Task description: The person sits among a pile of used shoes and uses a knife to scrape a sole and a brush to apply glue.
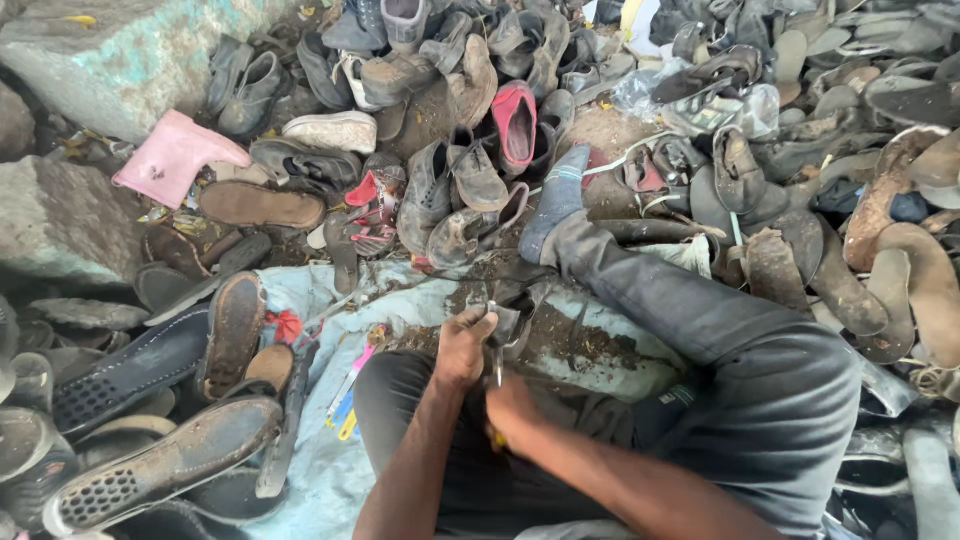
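Note:
My left hand (464, 345) grips a dark, worn piece of shoe (518, 308) held over my lap. My right hand (512, 408) is closed around a small tool with a thin metal blade (498, 374) that points up at the shoe piece; a bit of yellow shows under the fist. I sit on the ground in dark trousers, my right leg (690, 300) stretched forward, ending in a blue sock (556, 200). Both hands are close together at the centre of the view.
A big heap of old shoes and sandals surrounds me: a pink boot (175, 155), a red-lined shoe (515, 122), loose soles (160, 465) at the left. Pale sheeting (320, 460) lies under me. Rough stone blocks (110, 55) stand at the top left.

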